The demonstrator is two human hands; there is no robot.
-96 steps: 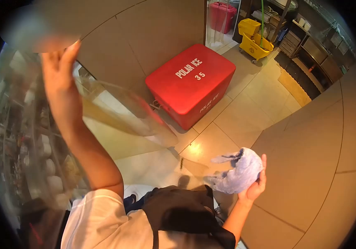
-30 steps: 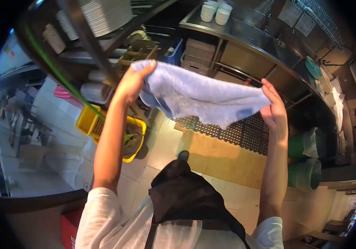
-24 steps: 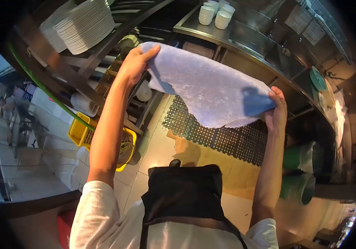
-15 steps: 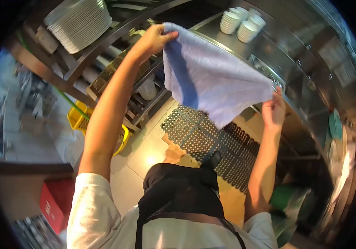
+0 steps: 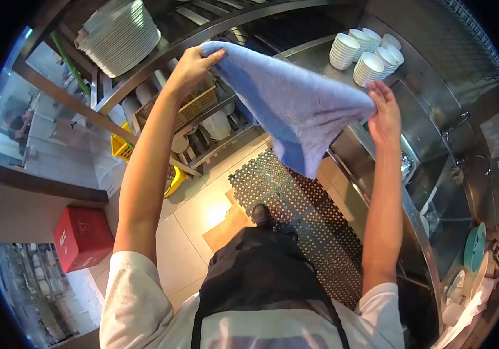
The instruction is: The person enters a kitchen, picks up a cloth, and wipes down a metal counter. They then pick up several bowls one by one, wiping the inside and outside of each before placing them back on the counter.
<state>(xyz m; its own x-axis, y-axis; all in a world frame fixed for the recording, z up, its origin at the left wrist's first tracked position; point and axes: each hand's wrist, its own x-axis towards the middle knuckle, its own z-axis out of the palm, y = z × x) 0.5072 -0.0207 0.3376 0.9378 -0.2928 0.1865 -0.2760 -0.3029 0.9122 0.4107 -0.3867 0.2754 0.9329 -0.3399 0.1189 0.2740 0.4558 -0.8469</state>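
Note:
A light blue cloth hangs spread in the air between my two hands, its lower corner pointing down over the floor mat. My left hand is closed on the upper left corner, thumb laid along the edge. At the other end, my right hand pinches the right corner, with its upper fingers raised. The cloth is held taut along its top edge and sags in folds below. Part of the metal counter and shelf lies hidden behind it.
Stacks of white bowls stand on the steel counter beyond the cloth. Piled white plates sit on a rack at upper left. A steel sink runs along the right. Below are a black perforated mat and a red box.
My left hand and the cloth's left corner have shifted left and slightly down. My right hand has risen with its corner. The view has turned, showing more of the sink.

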